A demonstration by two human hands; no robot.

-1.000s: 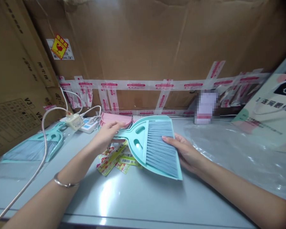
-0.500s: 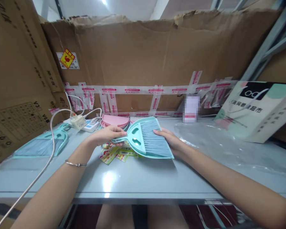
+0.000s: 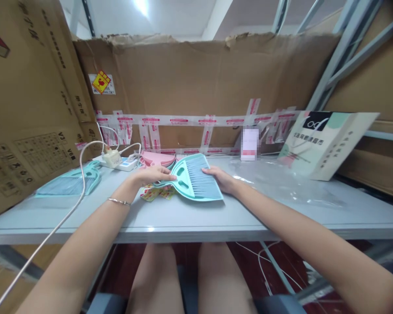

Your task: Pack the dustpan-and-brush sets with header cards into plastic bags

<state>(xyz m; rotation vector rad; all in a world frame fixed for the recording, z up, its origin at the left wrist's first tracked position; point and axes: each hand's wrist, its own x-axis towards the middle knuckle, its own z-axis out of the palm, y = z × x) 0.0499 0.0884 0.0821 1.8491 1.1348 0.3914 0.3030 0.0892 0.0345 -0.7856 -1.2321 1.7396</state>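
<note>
A teal dustpan with a grey-bristled brush nested in it [image 3: 193,179] lies just above the grey table [image 3: 183,218]. My left hand [image 3: 150,174] is closed on its teal handle at the left. My right hand [image 3: 221,179] grips the pan's right edge, fingers lying over the bristles. Under the set lie yellow and red printed labels [image 3: 155,193]. Pink dustpans [image 3: 155,158] are stacked just behind it.
A second teal dustpan set in clear plastic [image 3: 70,183] lies at the left. A power strip with white cables [image 3: 119,161] sits behind it. Clear plastic sheeting [image 3: 281,183] and a printed box [image 3: 324,139] occupy the right. Taped cardboard [image 3: 199,87] walls the back.
The camera has pulled back and tilted up, so the table edge and my knees now show. Both hands keep hold of the dustpan set, which has come lower toward the table.
</note>
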